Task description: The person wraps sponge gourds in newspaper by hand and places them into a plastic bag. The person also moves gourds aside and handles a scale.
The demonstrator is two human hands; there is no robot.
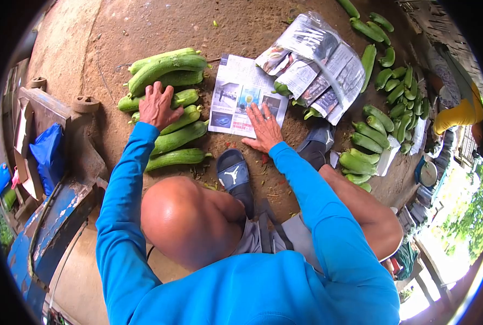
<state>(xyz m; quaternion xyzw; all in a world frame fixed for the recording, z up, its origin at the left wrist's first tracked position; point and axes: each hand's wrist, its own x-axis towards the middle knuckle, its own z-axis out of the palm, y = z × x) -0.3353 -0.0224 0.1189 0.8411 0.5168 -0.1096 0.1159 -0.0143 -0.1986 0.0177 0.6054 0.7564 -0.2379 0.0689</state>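
My left hand (159, 105) lies over a pile of long green gourds at the left, its fingers curled on a gourd (184, 97) in the middle of the pile. Larger gourds (168, 70) rest just beyond the fingertips, and more lie nearer me, such as a gourd (179, 138). My right hand (264, 127) is flat with fingers apart on a sheet of newspaper (232, 73) spread on the ground. Beside that sheet, at the upper right, sits a bundle (325, 70) of gourds wrapped in newspaper and clear plastic; green ends poke out.
Loose gourds lie on the ground at the right, in a near group (367, 138) and a farther heap (406, 103). Another person's yellow sleeve (459, 116) shows at the far right. A blue metal frame (52, 216) and a blue bag (47, 154) stand at the left.
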